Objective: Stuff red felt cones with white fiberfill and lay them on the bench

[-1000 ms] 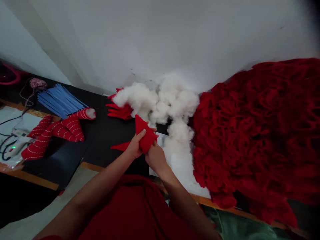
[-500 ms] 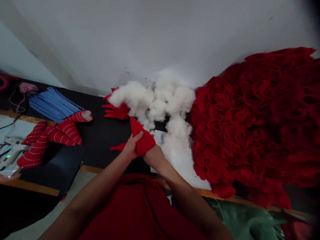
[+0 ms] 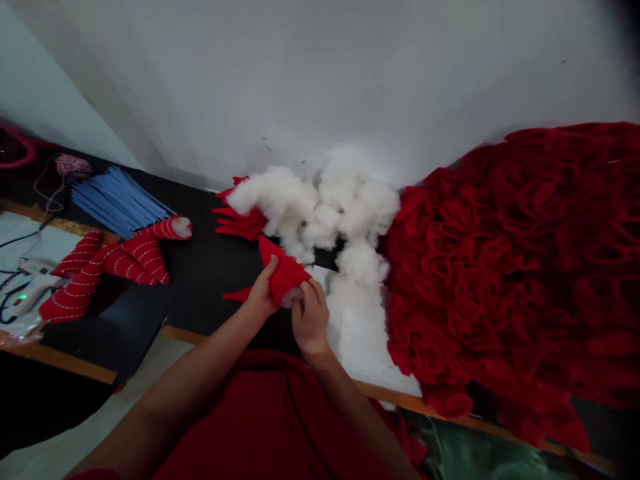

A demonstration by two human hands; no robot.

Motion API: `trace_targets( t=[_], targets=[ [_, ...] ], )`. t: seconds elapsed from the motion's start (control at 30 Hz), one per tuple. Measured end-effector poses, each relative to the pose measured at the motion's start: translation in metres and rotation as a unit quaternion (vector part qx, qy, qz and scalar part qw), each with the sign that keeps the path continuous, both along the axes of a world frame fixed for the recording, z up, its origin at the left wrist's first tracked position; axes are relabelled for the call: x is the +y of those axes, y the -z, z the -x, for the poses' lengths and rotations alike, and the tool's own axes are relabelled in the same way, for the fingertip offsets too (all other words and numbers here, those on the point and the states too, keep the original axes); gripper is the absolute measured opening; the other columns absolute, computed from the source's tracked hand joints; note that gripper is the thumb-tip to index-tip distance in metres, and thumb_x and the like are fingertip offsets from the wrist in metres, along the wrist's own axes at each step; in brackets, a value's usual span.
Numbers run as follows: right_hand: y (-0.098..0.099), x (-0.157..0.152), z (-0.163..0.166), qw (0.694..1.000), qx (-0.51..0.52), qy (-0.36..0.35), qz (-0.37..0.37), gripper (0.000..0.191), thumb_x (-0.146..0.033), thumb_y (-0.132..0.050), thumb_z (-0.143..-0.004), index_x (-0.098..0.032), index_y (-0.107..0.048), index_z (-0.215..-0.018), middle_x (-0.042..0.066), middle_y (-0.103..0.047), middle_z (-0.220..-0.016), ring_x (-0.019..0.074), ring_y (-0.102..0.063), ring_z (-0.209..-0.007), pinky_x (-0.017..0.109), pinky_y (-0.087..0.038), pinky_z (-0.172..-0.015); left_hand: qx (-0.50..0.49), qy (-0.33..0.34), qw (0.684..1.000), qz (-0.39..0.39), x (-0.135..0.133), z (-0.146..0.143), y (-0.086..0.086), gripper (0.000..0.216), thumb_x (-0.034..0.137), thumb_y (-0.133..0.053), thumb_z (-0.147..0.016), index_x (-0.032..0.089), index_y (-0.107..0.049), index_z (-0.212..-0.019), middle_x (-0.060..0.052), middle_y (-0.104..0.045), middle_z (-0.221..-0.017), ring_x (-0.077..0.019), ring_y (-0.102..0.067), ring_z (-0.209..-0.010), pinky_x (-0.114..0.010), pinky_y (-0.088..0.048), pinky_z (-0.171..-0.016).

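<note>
Both hands are closed on one red felt cone [image 3: 283,272], held just above the bench [image 3: 200,270] near its front edge. The left hand [image 3: 260,297] grips the cone's side. The right hand [image 3: 310,320] has its fingers bunched at the cone's open end, where a tuft of white filling shows.

Progress, as judged: the cone looks plump, so filling appears well advanced, and its mouth is not yet closed.

Materials: a loose, fluffy white fibrefill pile [image 3: 325,207] lies just beyond the hands. Flat red felt pieces [image 3: 239,221] lie at its left edge. A large heap of curled red felt [image 3: 515,267] lies to the right. Striped red cones [image 3: 120,259] lie well to the left.
</note>
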State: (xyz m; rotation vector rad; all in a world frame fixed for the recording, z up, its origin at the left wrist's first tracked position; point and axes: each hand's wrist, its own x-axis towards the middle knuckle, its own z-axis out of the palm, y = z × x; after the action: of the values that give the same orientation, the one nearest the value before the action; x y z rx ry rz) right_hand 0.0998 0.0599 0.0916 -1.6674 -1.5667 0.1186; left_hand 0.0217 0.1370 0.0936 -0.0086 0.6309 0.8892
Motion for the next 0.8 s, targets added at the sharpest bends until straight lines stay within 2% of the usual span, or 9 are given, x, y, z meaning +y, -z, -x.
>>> trace_targets(
  t=[0.2,0.3,0.37,0.47,0.53,0.6,0.67,0.73,0.8],
  targets=[
    [0.007,0.011,0.007,0.989,-0.083,-0.117,0.034,0.043,-0.007,-0.033,-0.079,-0.012,-0.047,-0.120,0.013,-0.056,-0.115,0.0240,-0.042,-0.117,0.048,-0.035,-0.098,0.006,-0.001,1.000,-0.022,-0.009,0.001,-0.003,0.030,0.034,-0.053,-0.079,0.019,-0.057,-0.105,-0.004,-0.068,-0.085,-0.0198,-0.064,-0.082,-0.039,-0.045,-0.088],
    [0.009,0.014,0.007,0.988,-0.085,-0.118,0.048,0.045,-0.009,-0.034,-0.079,-0.011,-0.044,-0.123,0.014,-0.056,-0.115,0.0248,-0.042,-0.117,0.050,-0.035,-0.098,0.005,0.000,1.000,-0.028,-0.012,0.002,-0.004,0.030,0.032,-0.057,-0.077,0.019,-0.057,-0.104,-0.005,-0.068,-0.088,-0.0208,-0.064,-0.085,-0.039,-0.045,-0.088],
    [0.008,0.013,0.004,0.989,-0.075,-0.122,0.043,0.045,-0.008,-0.034,-0.079,-0.012,-0.044,-0.122,0.014,-0.056,-0.111,0.0235,-0.046,-0.113,0.046,-0.040,-0.094,-0.017,0.011,0.999,-0.029,-0.012,0.004,-0.004,0.029,0.034,-0.055,-0.077,0.020,-0.057,-0.102,-0.005,-0.067,-0.089,-0.0228,-0.064,-0.087,-0.042,-0.045,-0.087],
    [0.002,0.005,-0.001,0.994,-0.053,-0.096,-0.011,0.042,-0.007,-0.035,-0.078,-0.016,-0.047,-0.117,0.012,-0.053,-0.107,0.0205,-0.048,-0.108,0.040,-0.045,-0.088,-0.022,0.010,1.000,-0.008,-0.009,0.007,-0.002,0.026,0.037,-0.052,-0.079,0.017,-0.060,-0.095,-0.006,-0.067,-0.086,-0.0215,-0.064,-0.081,-0.041,-0.047,-0.084],
    [-0.003,-0.002,-0.005,0.996,-0.038,-0.067,-0.051,0.036,-0.010,-0.040,-0.078,-0.020,-0.049,-0.112,0.010,-0.050,-0.106,0.0214,-0.046,-0.110,0.043,-0.044,-0.090,-0.016,-0.005,1.000,0.008,-0.006,0.010,-0.001,0.026,0.037,-0.052,-0.079,0.016,-0.060,-0.092,-0.006,-0.068,-0.085,-0.0201,-0.064,-0.078,-0.037,-0.049,-0.081],
    [-0.007,-0.007,-0.009,0.997,-0.013,-0.046,-0.060,0.029,-0.015,-0.047,-0.078,-0.023,-0.052,-0.106,0.008,-0.048,-0.107,0.0228,-0.044,-0.110,0.046,-0.041,-0.092,-0.017,-0.014,1.000,0.010,-0.003,0.013,-0.001,0.027,0.038,-0.052,-0.078,0.016,-0.060,-0.092,-0.006,-0.068,-0.085,-0.0202,-0.064,-0.078,-0.037,-0.049,-0.079],
    [-0.009,-0.006,-0.014,0.998,0.041,-0.031,-0.038,0.025,-0.019,-0.052,-0.077,-0.023,-0.054,-0.102,0.008,-0.048,-0.108,0.0222,-0.045,-0.108,0.045,-0.041,-0.091,-0.020,-0.006,1.000,0.004,-0.003,0.015,-0.002,0.028,0.038,-0.051,-0.079,0.016,-0.060,-0.093,-0.006,-0.068,-0.085,-0.0209,-0.064,-0.078,-0.038,-0.050,-0.078],
    [-0.012,0.000,-0.020,0.992,0.122,-0.022,-0.004,0.030,-0.020,-0.054,-0.075,-0.022,-0.052,-0.104,0.008,-0.048,-0.109,0.0208,-0.047,-0.105,0.042,-0.042,-0.090,-0.024,0.012,1.000,-0.003,-0.005,0.015,-0.004,0.029,0.038,-0.049,-0.080,0.016,-0.060,-0.095,-0.007,-0.068,-0.087,-0.0215,-0.064,-0.079,-0.038,-0.050,-0.077],
    [-0.015,0.009,-0.028,0.976,0.205,-0.045,0.049,0.035,-0.018,-0.053,-0.072,-0.020,-0.051,-0.107,0.008,-0.053,-0.107,0.0196,-0.051,-0.101,0.039,-0.043,-0.088,-0.027,0.039,0.999,-0.011,-0.008,0.015,-0.006,0.031,0.038,-0.047,-0.081,0.015,-0.059,-0.099,-0.008,-0.067,-0.088,-0.0214,-0.065,-0.078,-0.037,-0.050,-0.075]
  ],
)
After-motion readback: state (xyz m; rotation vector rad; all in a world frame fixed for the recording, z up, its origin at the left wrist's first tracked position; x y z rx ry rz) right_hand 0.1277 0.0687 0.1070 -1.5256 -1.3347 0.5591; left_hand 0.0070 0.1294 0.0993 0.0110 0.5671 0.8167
